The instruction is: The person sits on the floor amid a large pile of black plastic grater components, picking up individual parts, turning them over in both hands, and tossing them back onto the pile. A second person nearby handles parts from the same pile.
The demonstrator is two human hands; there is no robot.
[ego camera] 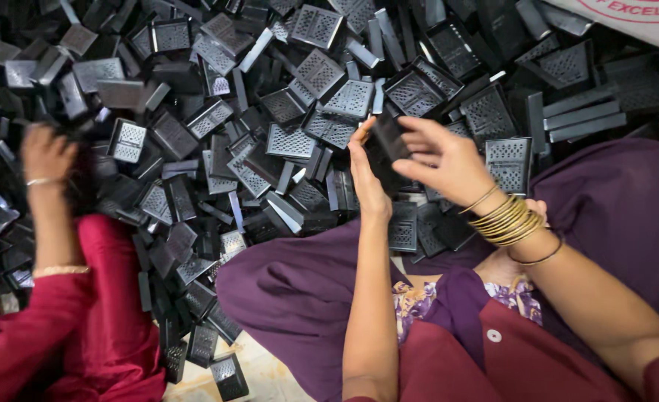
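My left hand [367, 179] and my right hand [443, 158] are raised over a big heap of black plastic parts [300, 112], small open boxes with perforated grille faces. Both hands grip one dark rectangular part [389, 141] between them, the left palm against its left side and the right fingers over its top and right side. Several gold bangles [507, 219] ring my right wrist. My purple-clad legs [300, 286] lie below the hands.
At the left a co-worker's hand [45, 152], blurred, reaches into the pile, with a red sleeve and red clothing [99, 313] below it. A pale sack edge [635, 18] shows at the top right. Light floor [270, 376] shows near the bottom.
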